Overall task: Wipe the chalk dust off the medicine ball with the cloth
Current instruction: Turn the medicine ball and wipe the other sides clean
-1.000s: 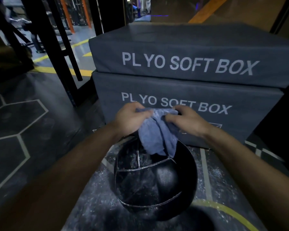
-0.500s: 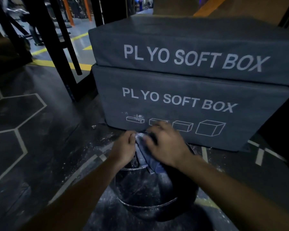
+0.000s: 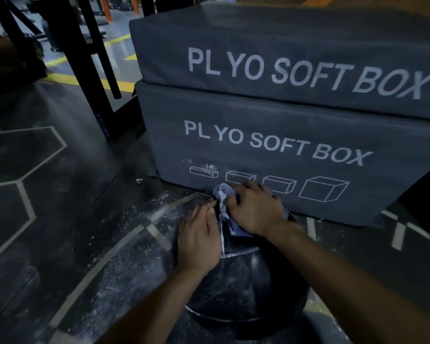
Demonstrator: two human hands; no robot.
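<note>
Moved: both hands lower, cloth (image 3: 224, 197) now on medicine ball (image 3: 243, 281) top.
Grip: right hand (image 3: 255, 209) clutches cloth; left hand (image 3: 200, 240) flat, steadying.
Tip: press firmly, follow seams.

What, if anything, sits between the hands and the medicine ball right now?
Nothing visible blocks it. The right hand presses the cloth onto the top of the medicine ball, so only the cloth lies between them. The left hand rests flat on the ball's upper left side, bare contact. The plyo box stands just behind.
</note>
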